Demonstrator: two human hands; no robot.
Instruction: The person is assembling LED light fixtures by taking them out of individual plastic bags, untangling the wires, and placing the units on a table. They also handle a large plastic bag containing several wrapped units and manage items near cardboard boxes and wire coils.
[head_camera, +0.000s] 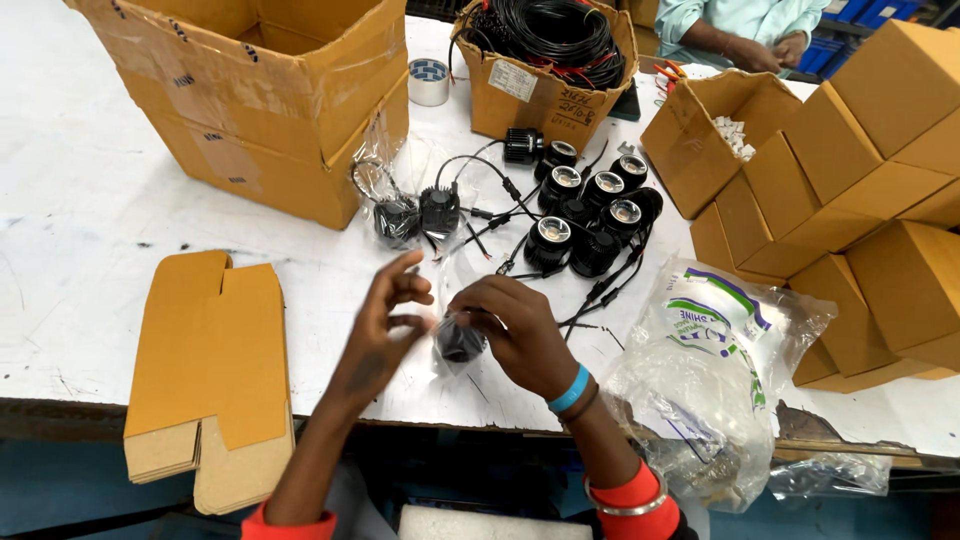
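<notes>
Gripped between both hands, a small black lamp (459, 340) in clear plastic is pinched by the left hand (385, 325) and clasped by the right hand (520, 330); more black lamps (590, 210) lie just beyond.

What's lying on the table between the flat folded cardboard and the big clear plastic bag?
In the head view: left hand and right hand, holding a small black lamp in clear wrap.

Head-worn view, steeply down, near table (120, 200)
</notes>
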